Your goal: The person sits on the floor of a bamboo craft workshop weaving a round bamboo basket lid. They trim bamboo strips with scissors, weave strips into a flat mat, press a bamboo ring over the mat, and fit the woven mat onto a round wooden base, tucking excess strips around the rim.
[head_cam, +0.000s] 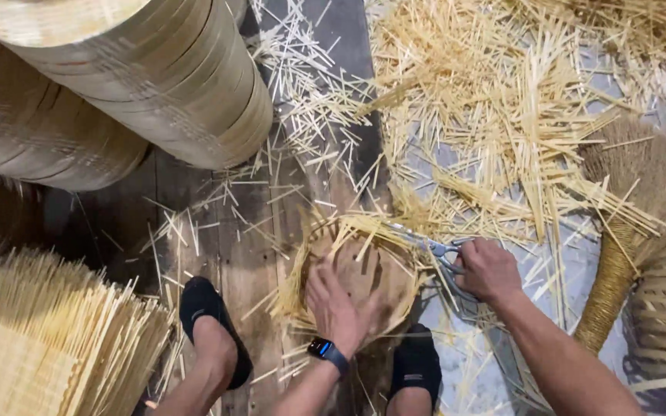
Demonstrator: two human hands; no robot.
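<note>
Press your spread left hand (338, 306) flat on the round woven bamboo mat (364, 281) while your right hand (487, 270), gripping metal scissors (433, 248), trims close along its far edge.

One head-worn view looks steeply down; it sits close above the dark plank floor (240, 254); pale bamboo splints (495, 115) strewn at top

Dark plank floor (217, 254) littered with pale bamboo slivers (495, 115).
</note>
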